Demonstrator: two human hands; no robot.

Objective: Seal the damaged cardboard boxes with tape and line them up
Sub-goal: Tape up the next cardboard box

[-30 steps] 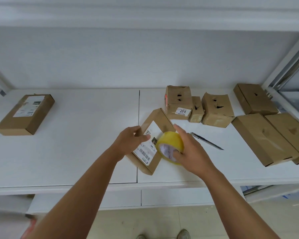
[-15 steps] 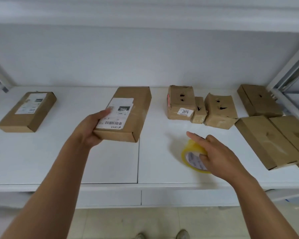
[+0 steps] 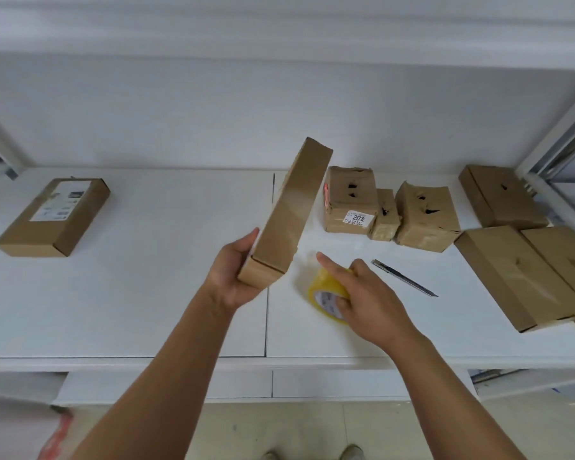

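Cardboard, flat and brown: the box (image 3: 292,214) at frame centre is tilted up on edge, its lower end gripped by the left hand (image 3: 233,277), fingers curled round it. Just right of it, the right hand (image 3: 362,293) holds the yellow tape roll (image 3: 326,290) on the white shelf (image 3: 146,293), forefinger stretched forward. A knife (image 3: 404,278) lies right of the roll. Punctured boxes (image 3: 392,207) cluster behind; flat ones (image 3: 518,273) lie at right, and one labelled box (image 3: 52,217) sits at far left.

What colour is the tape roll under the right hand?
Yellow tape roll, with a white inner label; head view, the only one.
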